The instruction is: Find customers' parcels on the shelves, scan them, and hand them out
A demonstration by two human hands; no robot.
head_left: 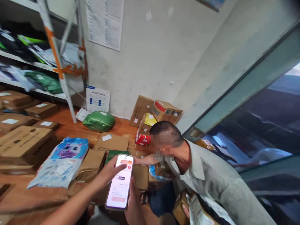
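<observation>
A smartphone (120, 184) with a lit white screen is upright and slightly tilted in front of me. My left hand (113, 170) comes in from the lower left and grips the phone's left side, its thumb lying over the upper screen. Its other fingers are hidden. From below, my right hand (133, 195) holds the lower right edge, with the thumb along the side and the remaining fingers out of sight behind the phone. The screen's small text is unreadable. Cardboard boxes and a green box (116, 153) lie just beyond the phone.
Right of me a person (217, 175) in a grey shirt bends over, one arm reaching behind my phone, with parcels (199, 212) held low. Boxes (30, 142), a printed plastic parcel (63, 162) and a green bag (98, 121) cover the floor. A shelf rack (55, 51) stands left.
</observation>
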